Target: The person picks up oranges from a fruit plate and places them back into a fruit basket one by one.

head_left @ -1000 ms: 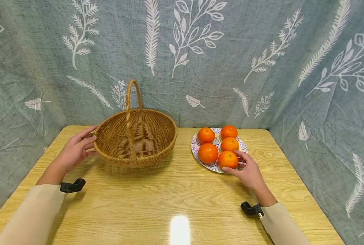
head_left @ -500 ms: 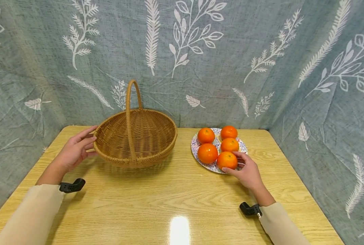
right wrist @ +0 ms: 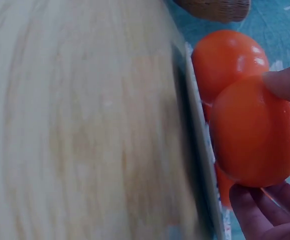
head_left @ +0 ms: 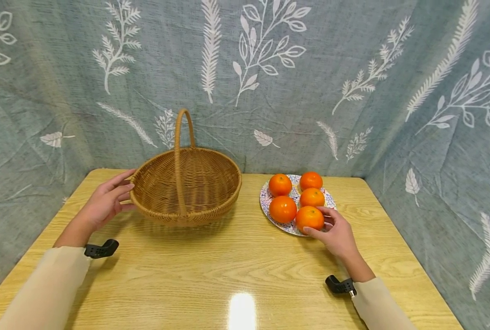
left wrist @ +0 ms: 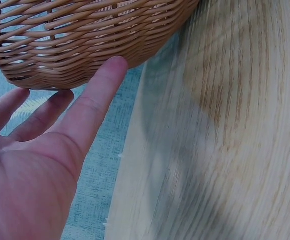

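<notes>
In the head view a brown wicker basket (head_left: 211, 178) with a tall arched handle stands at the back left of the table. Its left side is touched by my left hand (head_left: 106, 201); in the left wrist view the extended thumb (left wrist: 97, 92) and fingertips meet the outer weave. To the right, a patterned plate (head_left: 265, 201) bears several mandarin oranges. My right hand (head_left: 337, 233) holds the front right mandarin orange (head_left: 309, 220) between thumb and fingers. Seen from the right wrist, that fruit hides part of the others behind it.
The wooden table (head_left: 195, 270) meets a grey-green leaf-print cloth (head_left: 224, 123) at the back and sides. Other mandarin oranges (head_left: 283, 209) sit close beside the held one. Between basket and plate lies a strip of bare wood.
The head view has shifted slightly, moving the whole scene a little right and down in the picture. Both hands keep their places at the basket and the mandarin orange.
</notes>
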Tool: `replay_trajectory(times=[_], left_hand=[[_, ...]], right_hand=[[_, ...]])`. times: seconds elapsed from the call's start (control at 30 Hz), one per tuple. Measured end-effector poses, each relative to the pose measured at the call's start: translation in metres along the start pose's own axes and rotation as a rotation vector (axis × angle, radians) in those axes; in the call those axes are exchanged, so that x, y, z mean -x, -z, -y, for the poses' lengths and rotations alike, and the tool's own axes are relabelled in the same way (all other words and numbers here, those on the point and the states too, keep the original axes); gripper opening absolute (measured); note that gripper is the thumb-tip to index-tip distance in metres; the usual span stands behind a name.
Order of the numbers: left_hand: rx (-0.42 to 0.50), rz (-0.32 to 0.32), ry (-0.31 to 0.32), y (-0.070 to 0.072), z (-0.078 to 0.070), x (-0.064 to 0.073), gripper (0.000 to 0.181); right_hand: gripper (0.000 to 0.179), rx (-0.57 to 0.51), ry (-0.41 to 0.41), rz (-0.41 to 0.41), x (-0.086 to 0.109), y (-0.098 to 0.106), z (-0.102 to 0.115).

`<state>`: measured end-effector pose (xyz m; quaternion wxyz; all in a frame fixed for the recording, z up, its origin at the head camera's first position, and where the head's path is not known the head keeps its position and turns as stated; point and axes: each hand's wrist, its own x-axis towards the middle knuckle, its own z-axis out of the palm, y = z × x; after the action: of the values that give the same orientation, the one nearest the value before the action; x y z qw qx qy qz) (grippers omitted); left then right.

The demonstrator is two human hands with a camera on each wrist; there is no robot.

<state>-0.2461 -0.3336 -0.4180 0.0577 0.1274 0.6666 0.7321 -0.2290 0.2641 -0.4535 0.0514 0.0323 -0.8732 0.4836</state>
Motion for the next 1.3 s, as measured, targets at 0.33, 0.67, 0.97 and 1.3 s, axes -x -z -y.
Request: replay_trajectory(times=[0.33, 0.67, 0.97, 1.3], left_hand=[[-0.017, -0.017, -0.004, -0.001, 0.000, 0.000, 0.069], [-0.038, -0.024, 0.004, -0.002, 0.000, 0.000, 0.070], [-0.030, -0.021, -0.001, -0.001, 0.001, -0.001, 0.069], [-0.008, -0.020, 0.001, 0.000, 0.002, -0.002, 0.069]], right_hand=[[0.073, -0.036, 0.098, 0.006, -0.006, 0.000, 0.015], [0.069, -0.105, 0.164, 0.017, -0.019, -0.002, 0.043], [0.069, -0.179, 0.145, 0.084, -0.037, -0.011, 0.074], [0.067, -0.272, 0.166, 0.175, -0.058, -0.033, 0.108]])
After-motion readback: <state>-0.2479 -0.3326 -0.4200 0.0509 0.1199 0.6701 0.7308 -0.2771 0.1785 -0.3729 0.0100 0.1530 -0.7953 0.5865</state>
